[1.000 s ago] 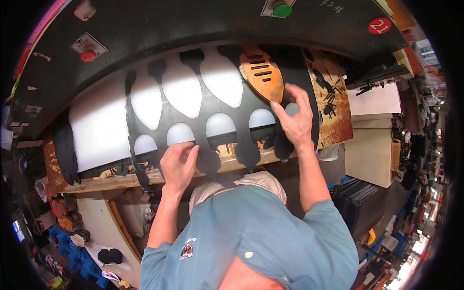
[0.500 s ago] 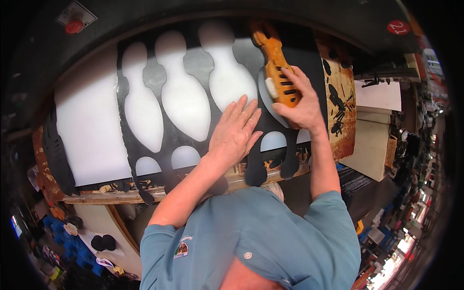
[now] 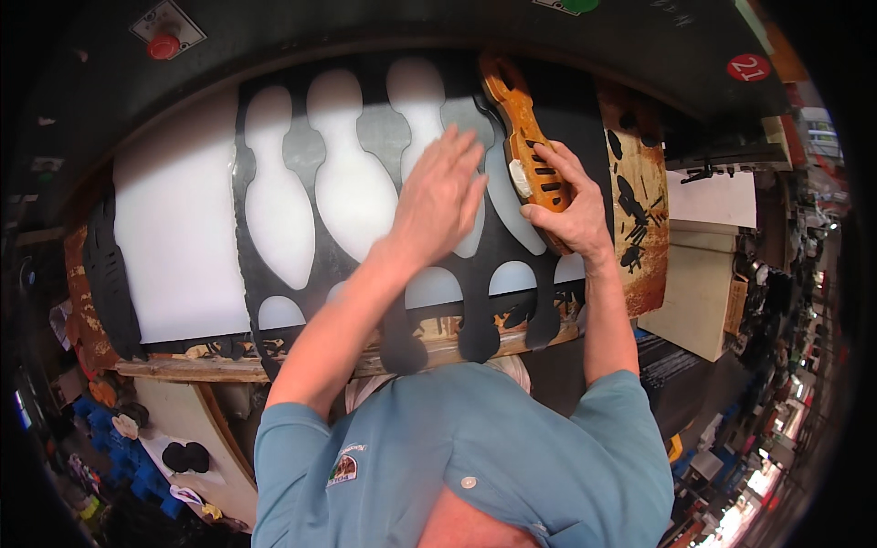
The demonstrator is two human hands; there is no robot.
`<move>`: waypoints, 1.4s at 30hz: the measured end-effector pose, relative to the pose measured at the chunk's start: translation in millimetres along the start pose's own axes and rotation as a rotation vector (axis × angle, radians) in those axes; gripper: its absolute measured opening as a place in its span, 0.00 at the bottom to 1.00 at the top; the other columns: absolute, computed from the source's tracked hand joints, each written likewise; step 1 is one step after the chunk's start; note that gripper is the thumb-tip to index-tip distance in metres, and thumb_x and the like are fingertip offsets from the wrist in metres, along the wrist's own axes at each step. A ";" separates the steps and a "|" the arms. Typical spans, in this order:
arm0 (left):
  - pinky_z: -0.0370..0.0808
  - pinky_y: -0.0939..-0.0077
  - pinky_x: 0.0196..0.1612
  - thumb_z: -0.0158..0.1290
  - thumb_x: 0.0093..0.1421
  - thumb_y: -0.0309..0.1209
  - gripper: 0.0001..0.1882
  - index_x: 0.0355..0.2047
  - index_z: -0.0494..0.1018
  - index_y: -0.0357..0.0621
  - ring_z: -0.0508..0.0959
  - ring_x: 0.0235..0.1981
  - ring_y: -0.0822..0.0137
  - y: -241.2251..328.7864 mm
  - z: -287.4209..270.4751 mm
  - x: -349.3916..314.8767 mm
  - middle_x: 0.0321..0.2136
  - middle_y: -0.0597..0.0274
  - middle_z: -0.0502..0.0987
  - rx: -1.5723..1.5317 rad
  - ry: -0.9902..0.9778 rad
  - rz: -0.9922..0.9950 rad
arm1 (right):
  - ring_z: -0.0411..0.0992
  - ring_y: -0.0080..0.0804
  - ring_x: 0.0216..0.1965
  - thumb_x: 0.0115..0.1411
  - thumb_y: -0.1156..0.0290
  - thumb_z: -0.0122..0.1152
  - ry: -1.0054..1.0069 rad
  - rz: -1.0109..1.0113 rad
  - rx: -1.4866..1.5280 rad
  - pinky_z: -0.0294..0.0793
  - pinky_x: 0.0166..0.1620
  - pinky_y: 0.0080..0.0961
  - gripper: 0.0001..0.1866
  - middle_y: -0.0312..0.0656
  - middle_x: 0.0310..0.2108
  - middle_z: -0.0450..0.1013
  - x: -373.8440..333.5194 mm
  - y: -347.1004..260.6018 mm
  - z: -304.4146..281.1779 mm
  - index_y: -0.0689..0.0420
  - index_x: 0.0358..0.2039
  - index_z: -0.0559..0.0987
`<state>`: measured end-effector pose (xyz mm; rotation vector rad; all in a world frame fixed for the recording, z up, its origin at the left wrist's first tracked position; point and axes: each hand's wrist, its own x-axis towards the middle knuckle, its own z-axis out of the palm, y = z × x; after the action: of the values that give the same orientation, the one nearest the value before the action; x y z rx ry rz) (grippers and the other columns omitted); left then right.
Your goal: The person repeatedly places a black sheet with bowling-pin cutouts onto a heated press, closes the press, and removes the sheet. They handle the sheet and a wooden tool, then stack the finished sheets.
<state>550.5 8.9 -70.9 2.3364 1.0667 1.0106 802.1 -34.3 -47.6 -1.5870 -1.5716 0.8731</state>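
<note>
My right hand grips the near end of an orange cutting die, long and sole-shaped, with a row of slots and a pale patch on its side. It stands over the right part of a black sheet. Several sole-shaped openings in that sheet show white beneath, such as the left opening. My left hand, slightly blurred, is over the third opening, fingers stretched out and holding nothing. Whether it touches the sheet I cannot tell. Part of another opening lies just left of the die.
A white board extends left from under the sheet. Sheet strips hang past the wooden front edge. Black scraps lie on the worn board at right. A dark machine beam with a red button spans the far side.
My left hand has moved farther away over the sheet, and its fingers have risen. My right hand keeps its hold on the cutting die, which has barely moved. The view has shifted slightly.
</note>
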 end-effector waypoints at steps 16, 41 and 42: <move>0.61 0.54 0.77 0.61 0.69 0.37 0.29 0.66 0.73 0.34 0.67 0.74 0.51 -21.4 18.9 28.3 0.69 0.48 0.72 0.261 -0.119 -0.036 | 0.73 0.40 0.64 0.47 0.61 0.77 0.008 0.207 0.826 0.67 0.70 0.34 0.51 0.51 0.63 0.74 -49.1 -22.5 -14.0 0.70 0.70 0.70; 0.47 0.58 0.81 0.65 0.65 0.46 0.60 0.80 0.38 0.29 0.46 0.82 0.46 129.5 9.1 -36.2 0.80 0.33 0.45 -1.027 -0.469 -0.440 | 0.69 0.37 0.65 0.53 0.61 0.76 0.253 0.171 0.935 0.66 0.70 0.35 0.52 0.51 0.66 0.69 -139.0 -51.2 14.6 0.74 0.73 0.64; 0.47 0.58 0.81 0.65 0.66 0.44 0.59 0.80 0.38 0.30 0.45 0.82 0.46 124.7 9.0 -38.4 0.80 0.32 0.44 -1.010 -0.456 -0.412 | 0.70 0.36 0.64 0.54 0.62 0.74 0.251 0.182 1.015 0.67 0.69 0.34 0.50 0.50 0.65 0.70 -137.4 -53.5 14.9 0.73 0.73 0.64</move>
<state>601.4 -100.8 -21.0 1.3422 0.5887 0.5865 758.9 -171.7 -12.5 -1.0190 -0.6016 1.2376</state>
